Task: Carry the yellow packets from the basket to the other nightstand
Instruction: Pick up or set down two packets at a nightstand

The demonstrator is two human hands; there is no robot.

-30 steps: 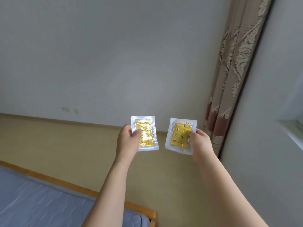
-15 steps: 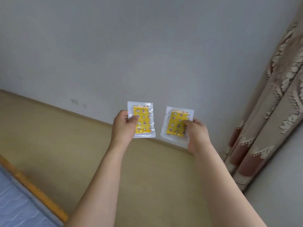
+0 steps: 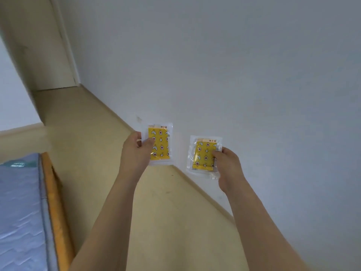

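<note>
I hold two yellow packets upright in front of me, each in a clear plastic wrapper with a star and moon print. My left hand (image 3: 136,151) pinches the left edge of the left yellow packet (image 3: 161,143). My right hand (image 3: 227,165) grips the right edge of the right yellow packet (image 3: 204,156), which hangs a little lower. A gap separates the two packets. Neither basket nor nightstand is in view.
A bed with a blue-grey mattress (image 3: 19,212) and an orange wooden frame (image 3: 56,202) lies at the lower left. A beige floor strip (image 3: 93,153) runs between the bed and the white wall (image 3: 234,65). A pale door or cabinet panel (image 3: 39,45) stands at the far left.
The view has swung left: the curtain has left the frame, and the bed and the far door panel have come into sight. Both hands keep hold of their packets.
</note>
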